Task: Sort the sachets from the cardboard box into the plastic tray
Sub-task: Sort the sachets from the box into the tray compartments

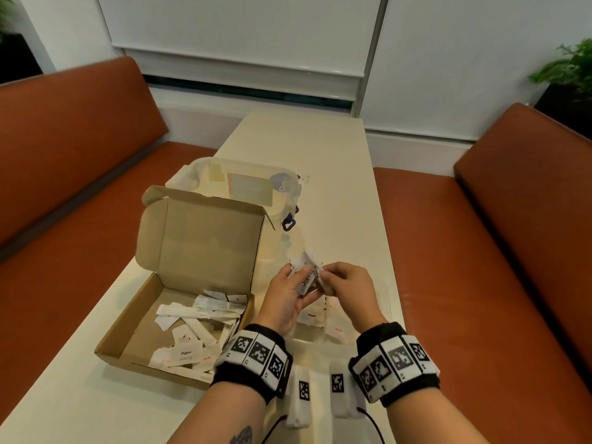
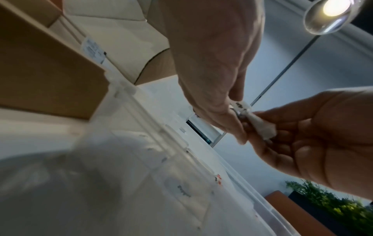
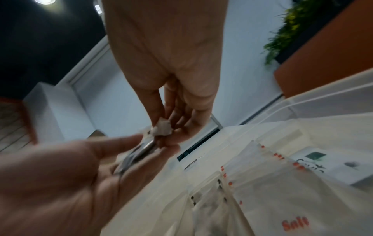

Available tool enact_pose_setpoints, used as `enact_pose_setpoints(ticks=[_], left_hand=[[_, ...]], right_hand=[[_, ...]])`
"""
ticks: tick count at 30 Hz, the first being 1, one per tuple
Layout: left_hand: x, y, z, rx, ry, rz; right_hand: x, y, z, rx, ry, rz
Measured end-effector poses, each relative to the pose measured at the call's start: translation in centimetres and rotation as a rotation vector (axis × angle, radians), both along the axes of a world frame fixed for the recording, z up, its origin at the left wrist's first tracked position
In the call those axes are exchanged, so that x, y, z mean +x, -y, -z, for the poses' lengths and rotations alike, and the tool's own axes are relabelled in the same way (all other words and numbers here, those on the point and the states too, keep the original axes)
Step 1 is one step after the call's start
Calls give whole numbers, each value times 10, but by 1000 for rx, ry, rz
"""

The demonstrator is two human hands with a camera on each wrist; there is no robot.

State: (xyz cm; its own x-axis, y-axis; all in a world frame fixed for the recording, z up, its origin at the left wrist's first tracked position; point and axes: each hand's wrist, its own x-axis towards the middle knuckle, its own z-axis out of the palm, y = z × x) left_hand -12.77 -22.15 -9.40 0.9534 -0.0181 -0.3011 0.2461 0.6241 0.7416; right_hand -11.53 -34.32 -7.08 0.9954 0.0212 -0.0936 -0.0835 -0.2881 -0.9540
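The open cardboard box (image 1: 128, 328) lies on the table at the left, with several white sachets (image 1: 192, 318) loose inside. To its right stands the clear plastic tray (image 1: 389, 302), holding a Pepper sachet (image 1: 312, 315) and a Salt sachet (image 1: 338, 330). Above the tray my left hand (image 1: 293, 290) holds a small bundle of sachets (image 1: 307, 274), one marked Stevia. My right hand (image 1: 330, 278) pinches the bundle from the right. In the left wrist view a crumpled sachet end (image 2: 260, 126) sits between both hands. The right wrist view shows the same pinch (image 3: 162, 127) over the tray's dividers (image 3: 224, 172).
A clear lidded container (image 1: 243, 184) with a blue clip stands behind the box's raised lid. Two white tagged devices (image 1: 301, 395) lie near the table's front edge, with cables. Orange benches (image 1: 480, 251) flank the narrow table. A plant (image 1: 570, 68) stands at the far right.
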Motion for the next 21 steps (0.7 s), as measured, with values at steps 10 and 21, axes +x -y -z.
enact_pose_setpoints(ticks=[10, 21], left_hand=[[-3, 5, 1, 161, -9, -30], [-2, -4, 3, 156, -107, -177]], right_hand=[[-4, 7, -3, 125, -131, -2], [-5, 6, 0, 406, -172, 204]])
